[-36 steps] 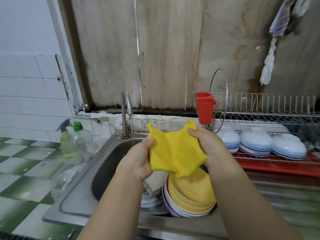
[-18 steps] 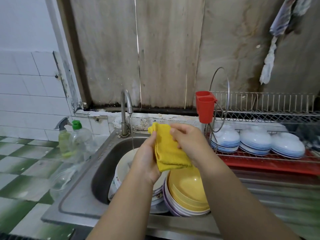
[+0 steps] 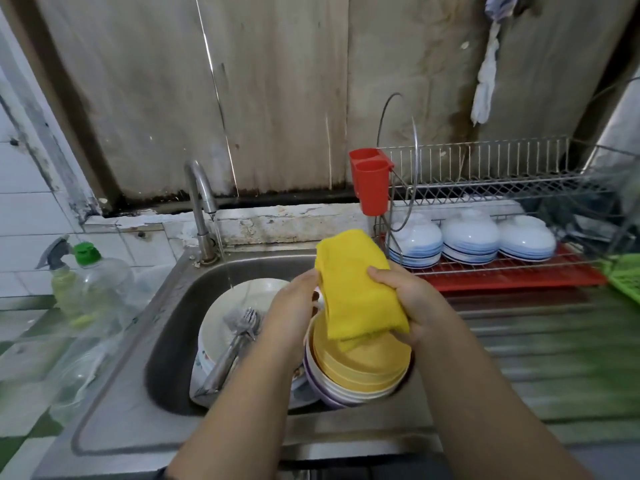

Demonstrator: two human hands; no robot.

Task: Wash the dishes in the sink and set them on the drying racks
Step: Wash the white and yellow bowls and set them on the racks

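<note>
Over the steel sink point(image 3: 180, 289) I hold a folded yellow cloth point(image 3: 356, 289). My right hand point(image 3: 412, 303) grips its right side with the thumb across the front. My left hand point(image 3: 294, 313) holds its left edge. Below the cloth sits a stack of yellow and purple-rimmed bowls point(image 3: 360, 372). Left of the stack lies a large white plate point(image 3: 228, 313) with forks and spoons point(image 3: 239, 337) on it. A thin stream of water runs from the tap point(image 3: 201, 202) onto the plate.
A two-tier wire drying rack point(image 3: 485, 188) stands at the right on a red tray, holding upturned white-and-blue bowls point(image 3: 471, 240) and a red cutlery cup point(image 3: 370, 181). A green-capped soap bottle point(image 3: 93, 275) and a spray bottle point(image 3: 59, 271) stand at the left. A green basket point(image 3: 627, 275) shows at the right edge.
The cloth went from spread wide between both hands to folded into a narrow pad. My hands came closer together, and the view shifted down and to the right.
</note>
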